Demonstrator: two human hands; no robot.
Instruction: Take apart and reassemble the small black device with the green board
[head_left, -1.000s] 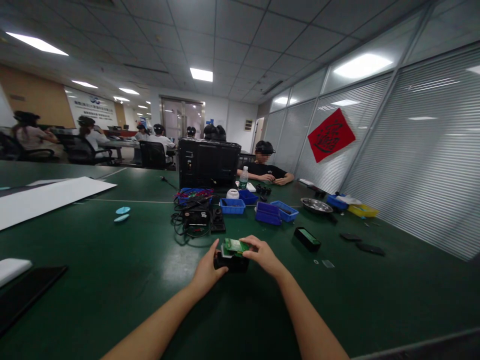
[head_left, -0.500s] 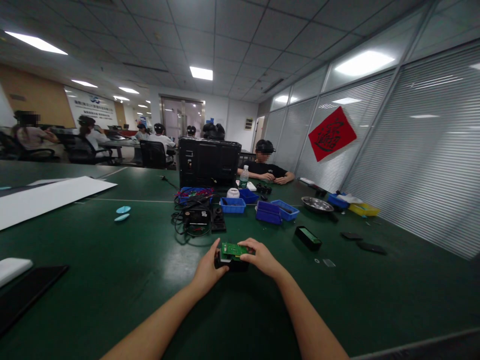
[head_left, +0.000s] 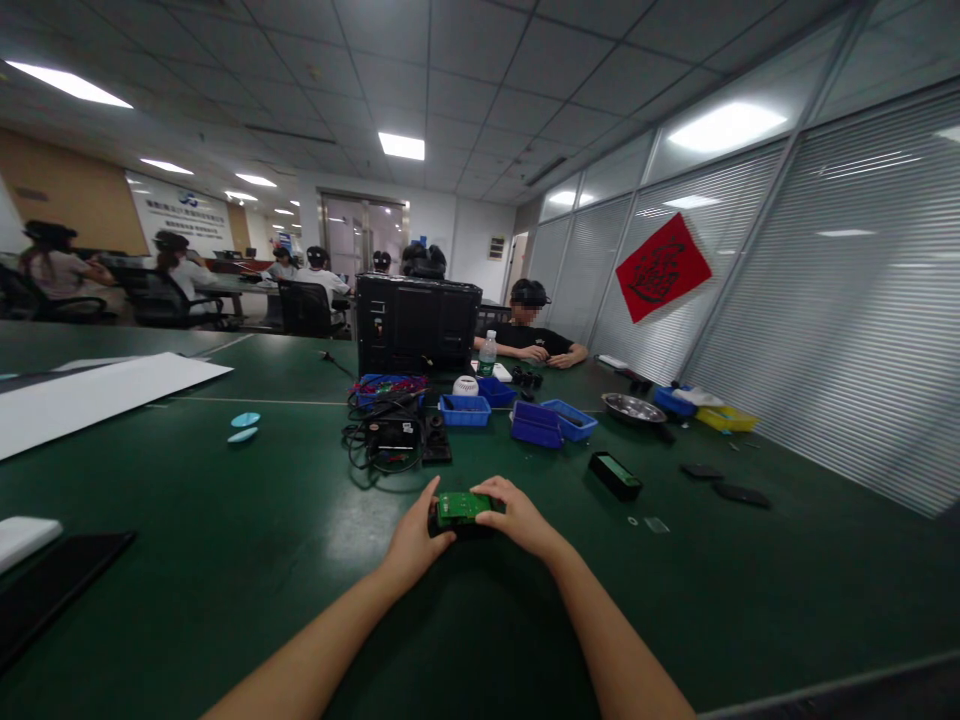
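Straight ahead of me a green circuit board (head_left: pixel 460 508) lies over the top of a black case (head_left: pixel 471 531) on the green table. My left hand (head_left: pixel 415 534) grips the left end of the case, thumb at the near side and fingers behind. At the other end, my right hand (head_left: pixel 516 514) pinches the right part of the board between thumb and fingers. The fingers partly hide the board's right edge. Off to the right stands a similar black case (head_left: pixel 615 476) with a green board inside.
Behind my hands lie a tangle of black cables (head_left: pixel 390 440) and several blue bins (head_left: pixel 465 411). A metal bowl (head_left: pixel 632 408) and flat black plates (head_left: pixel 741 495) are at the right. A co-worker (head_left: pixel 529 330) sits across the table beside a large black monitor-like box (head_left: pixel 417 325).
The circuit board has come down from a tilted position above the case and now lies lower and flatter over it. Both hands have stayed nearly in place.
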